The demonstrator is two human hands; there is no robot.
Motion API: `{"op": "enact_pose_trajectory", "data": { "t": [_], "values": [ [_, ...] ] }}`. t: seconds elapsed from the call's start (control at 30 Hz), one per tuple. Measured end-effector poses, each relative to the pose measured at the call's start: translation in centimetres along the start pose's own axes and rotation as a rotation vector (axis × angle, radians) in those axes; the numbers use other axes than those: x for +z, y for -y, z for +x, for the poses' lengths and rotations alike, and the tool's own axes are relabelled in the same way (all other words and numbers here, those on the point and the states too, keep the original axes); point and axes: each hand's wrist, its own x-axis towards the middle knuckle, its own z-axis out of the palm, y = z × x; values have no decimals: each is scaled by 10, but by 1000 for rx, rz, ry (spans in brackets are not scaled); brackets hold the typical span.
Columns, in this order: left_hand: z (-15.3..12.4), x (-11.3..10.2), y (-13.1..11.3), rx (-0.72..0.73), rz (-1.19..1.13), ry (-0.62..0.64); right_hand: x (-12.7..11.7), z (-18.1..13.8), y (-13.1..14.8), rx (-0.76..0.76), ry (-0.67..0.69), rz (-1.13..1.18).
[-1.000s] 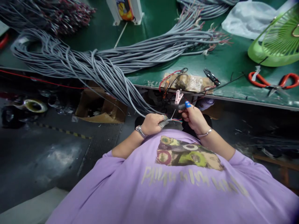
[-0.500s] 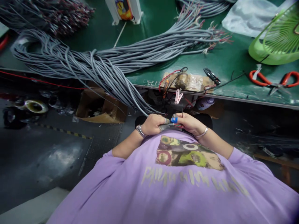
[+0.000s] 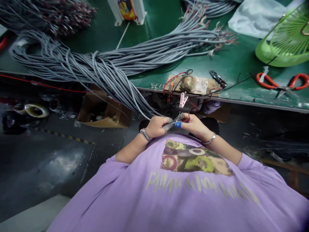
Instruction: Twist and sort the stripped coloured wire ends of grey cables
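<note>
My left hand (image 3: 156, 126) is closed round the end of a grey cable, its thumb and forefinger wrapped in grey tape. That cable comes off a thick bundle of grey cables (image 3: 106, 71) that hangs over the table edge toward my lap. Close against it, my right hand (image 3: 191, 124) pinches the thin wires at the cable's stripped end. Blue tape is wound round one of its fingers and grey tape round another. Some red shows between the fingers, but the wire tips are mostly hidden.
On the green table (image 3: 149, 35) lie red-handled scissors (image 3: 267, 82), small black nippers (image 3: 217, 79) and a green fan (image 3: 277, 54). A pink clip (image 3: 183, 100) hangs at the table edge. Under the table stands an open cardboard box (image 3: 103, 112).
My right hand has shifted slightly left and its fingers have lifted and spread, closer to my left hand. My left hand stays nearly in place on the cable.
</note>
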Motion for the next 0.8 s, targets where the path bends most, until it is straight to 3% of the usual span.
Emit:
{"op": "enact_pose_trajectory", "data": {
  "t": [0.17,0.33,0.5,0.57,0.7,0.8],
  "values": [
    [0,0,2,110,57,38,10,6,-10,13,-94,-46],
    [-2,1,4,99,42,16,-1,10,-15,125,-119,53],
    [-3,2,5,99,34,20,-8,5,-5,142,66,7],
    [-3,3,6,99,48,27,-4,3,-3,96,73,15],
    [-1,3,6,78,20,45,5,5,-6,52,-13,33],
    [-1,0,4,40,-130,33,1,11,-10,80,-178,142]
  ]
}}
